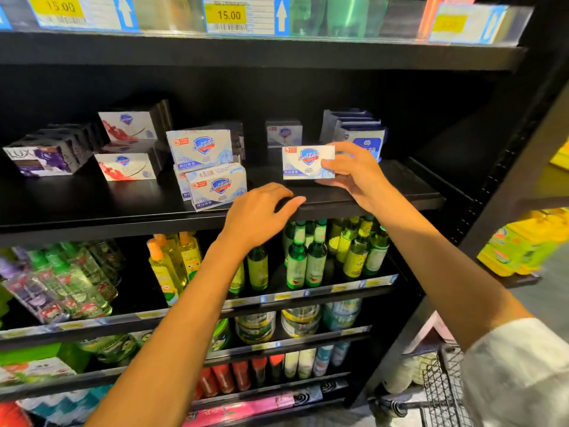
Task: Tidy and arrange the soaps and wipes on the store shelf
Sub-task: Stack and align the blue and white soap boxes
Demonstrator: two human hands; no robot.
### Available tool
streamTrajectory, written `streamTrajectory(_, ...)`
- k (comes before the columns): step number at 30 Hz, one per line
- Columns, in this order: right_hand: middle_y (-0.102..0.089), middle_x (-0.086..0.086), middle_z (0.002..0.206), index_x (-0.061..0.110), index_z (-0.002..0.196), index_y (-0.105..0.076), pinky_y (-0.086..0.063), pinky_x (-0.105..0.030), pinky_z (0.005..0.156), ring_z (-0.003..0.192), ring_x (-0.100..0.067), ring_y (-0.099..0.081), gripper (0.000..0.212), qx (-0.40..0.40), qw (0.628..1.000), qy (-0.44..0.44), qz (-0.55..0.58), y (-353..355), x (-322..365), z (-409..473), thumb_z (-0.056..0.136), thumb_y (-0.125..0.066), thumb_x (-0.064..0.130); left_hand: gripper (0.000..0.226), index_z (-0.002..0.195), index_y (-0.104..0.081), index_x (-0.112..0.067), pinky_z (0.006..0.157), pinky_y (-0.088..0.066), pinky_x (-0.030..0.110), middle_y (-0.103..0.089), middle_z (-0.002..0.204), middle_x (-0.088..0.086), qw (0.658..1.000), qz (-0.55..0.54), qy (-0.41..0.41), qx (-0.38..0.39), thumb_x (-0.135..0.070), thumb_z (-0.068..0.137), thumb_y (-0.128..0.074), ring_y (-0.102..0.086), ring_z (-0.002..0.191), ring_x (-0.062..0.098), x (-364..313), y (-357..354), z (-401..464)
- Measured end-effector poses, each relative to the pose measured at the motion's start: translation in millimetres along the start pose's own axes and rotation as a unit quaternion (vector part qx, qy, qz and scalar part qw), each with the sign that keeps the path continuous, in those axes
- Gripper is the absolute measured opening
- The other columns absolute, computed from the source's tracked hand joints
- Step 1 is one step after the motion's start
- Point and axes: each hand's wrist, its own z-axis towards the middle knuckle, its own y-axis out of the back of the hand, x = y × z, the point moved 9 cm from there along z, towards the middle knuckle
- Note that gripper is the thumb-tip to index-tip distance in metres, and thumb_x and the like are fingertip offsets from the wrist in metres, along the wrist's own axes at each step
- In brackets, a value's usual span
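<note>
My right hand (354,171) grips a white Safeguard soap box (303,161) by its right end, holding it upright at the front of the black shelf (400,195). My left hand (261,211) rests on the shelf's front edge with fingers loosely bent, holding nothing. To the left stands a stack of white Safeguard boxes (200,149), and two more (215,186) lean askew below it. Red-and-white Safeguard boxes (126,166) and purple Lux boxes (43,160) fill the left side. Blue wipe packs (354,127) stand behind my right hand. A small soap box (283,132) sits at the back.
Green and yellow bottles (308,257) crowd the shelf below. Price tags (229,15) line the shelf above. A wire basket (443,389) is at the lower right, by my white sleeve (517,374). Yellow packs (517,245) sit on a neighbouring rack to the right.
</note>
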Motion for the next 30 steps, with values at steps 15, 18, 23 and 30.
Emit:
streamTrajectory(15, -0.072, -0.016, 0.125, 0.000, 0.134, -0.057, -0.060, -0.050, 0.095, 0.118, -0.029, -0.070, 0.044, 0.037, 0.999, 0.010, 0.034, -2.4, 5.2, -11.6, 0.094, -0.073, 0.004, 0.088, 0.152, -0.036, -0.038, 0.096, -0.057, 0.023, -0.042, 0.154, -0.002, 0.937, -0.346, 0.049, -0.019, -0.001, 0.086, -0.080, -0.046, 0.135, -0.001, -1.1, 14.9, 35.9)
streamTrajectory(18, -0.071, -0.018, 0.126, 0.000, 0.136, -0.055, -0.058, -0.055, 0.098, 0.120, -0.031, -0.070, 0.045, 0.050, 0.998, 0.006, 0.025, -4.9, 4.8, -11.3, 0.094, -0.072, 0.005, 0.074, 0.148, -0.044, -0.026, 0.095, -0.061, 0.036, -0.054, 0.145, -0.003, 0.932, -0.357, 0.055, -0.021, -0.003, 0.087, -0.080, -0.055, 0.130, 0.007, 1.4, 12.3, 41.2)
streamTrajectory(23, -0.068, -0.014, 0.133, 0.014, 0.144, -0.055, -0.060, -0.055, 0.095, 0.128, -0.029, -0.064, 0.054, 0.084, 0.996, 0.018, 0.006, -9.7, 6.7, -13.7, 0.094, -0.073, 0.006, 0.066, 0.141, -0.049, -0.026, 0.096, -0.061, 0.038, -0.059, 0.139, -0.004, 0.920, -0.385, 0.068, -0.012, -0.007, 0.088, -0.081, -0.061, 0.126, 0.013, 6.1, 10.4, 38.0)
streamTrajectory(30, -0.058, -0.003, 0.145, 0.022, 0.151, -0.046, -0.063, -0.046, 0.087, 0.135, -0.020, -0.058, 0.072, 0.123, 0.990, 0.055, -0.046, -16.0, 11.7, -17.5, 0.090, -0.073, -0.006, 0.066, 0.143, -0.047, -0.029, 0.097, -0.060, 0.045, -0.060, 0.135, -0.004, 0.915, -0.395, 0.087, -0.001, -0.018, 0.089, -0.082, -0.062, 0.124, 0.015, 10.8, 7.4, 38.3)
